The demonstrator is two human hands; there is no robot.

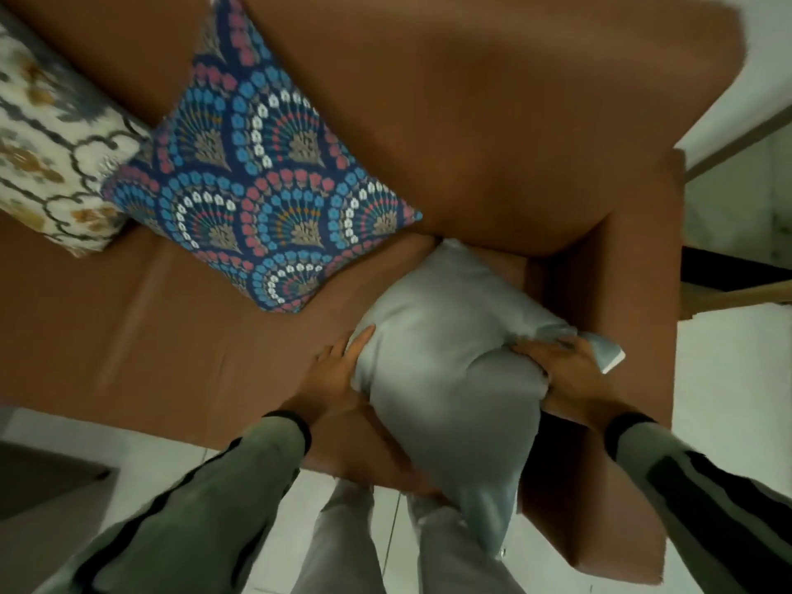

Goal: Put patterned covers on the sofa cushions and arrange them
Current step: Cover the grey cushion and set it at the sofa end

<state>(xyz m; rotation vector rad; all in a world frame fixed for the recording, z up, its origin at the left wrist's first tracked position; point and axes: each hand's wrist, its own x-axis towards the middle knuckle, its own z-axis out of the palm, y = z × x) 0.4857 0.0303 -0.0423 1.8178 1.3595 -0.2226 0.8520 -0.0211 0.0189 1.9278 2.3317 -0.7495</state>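
A plain grey cushion (445, 362) stands on the brown sofa seat (171, 336) close to the right armrest. My left hand (338, 370) presses flat against its left side with the fingers spread. My right hand (565, 375) grips its right edge, bunching the grey fabric. A cushion in a blue, pink and white fan-patterned cover (257, 177) leans against the sofa back to the upper left. Beside that one, at the far left, leans a cream cushion with grey and orange patterning (47, 152).
The sofa's right armrest (634, 336) rises just right of the grey cushion. White tiled floor (728, 379) lies around the sofa. A wooden-framed piece of furniture (737, 293) stands at the right. My legs (385, 550) are at the sofa's front edge.
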